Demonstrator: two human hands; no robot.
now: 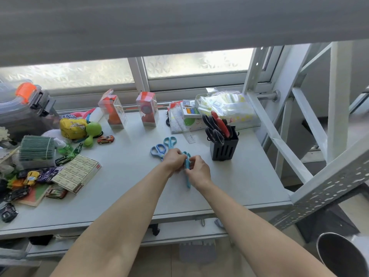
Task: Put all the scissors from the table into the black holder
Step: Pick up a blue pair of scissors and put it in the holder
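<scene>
From my head camera, both my hands meet over the pale grey metal table, just left of and nearer to me than the black slotted plastic holder. My left hand and my right hand are both closed around one pair of teal plastic-handled scissors; its finger loops show between my hands and its closed tip points back toward me, past my right wrist.

Left of the holder, just beyond my left hand, two more pairs lie flat on the table: blue-handled scissors and, touching them on the far side, teal-handled scissors. The holder itself stands upright and already carries several black-handled scissors and one red-handled pair, handles up.

No writing is readable anywhere (the printing on the stacked cream boxes, far to the holder's left, is too blurred). Behind the holder sit a clear ruler, a box with coloured rings and a heap of clear plastic bags. Farther left stand two clear display boxes, then a small orange toy car and a green toy. Nothing stands between my hands and the holder.
</scene>
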